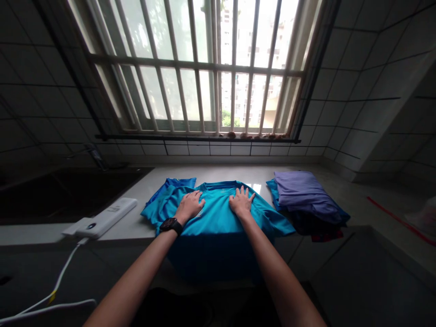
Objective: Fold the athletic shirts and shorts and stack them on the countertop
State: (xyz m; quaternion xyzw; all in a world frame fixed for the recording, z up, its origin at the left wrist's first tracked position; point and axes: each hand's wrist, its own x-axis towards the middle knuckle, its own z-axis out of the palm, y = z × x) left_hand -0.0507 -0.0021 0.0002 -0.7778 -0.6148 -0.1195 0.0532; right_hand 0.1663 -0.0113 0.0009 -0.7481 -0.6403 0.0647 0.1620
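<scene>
A bright blue T-shirt (218, 213) lies spread on the white counter, its collar toward the window and its lower part hanging over the front edge. My left hand (190, 204) rests on the left of its chest, fingers stretched out and lying on the cloth; a black watch is on that wrist. On the right of the chest, my right hand (241, 200) presses flat with its fingers spread. Neither hand grips the fabric. Behind the shirt's left sleeve, partly covered by it, lies a darker blue garment (180, 182).
To the right stands a stack of folded clothes (303, 193), lavender on top, reaching past the counter edge. A white power bank (108, 218) with a cable sits at the left, near the dark sink (68, 190) and faucet (97, 156). A barred window (204, 68) rises behind the counter.
</scene>
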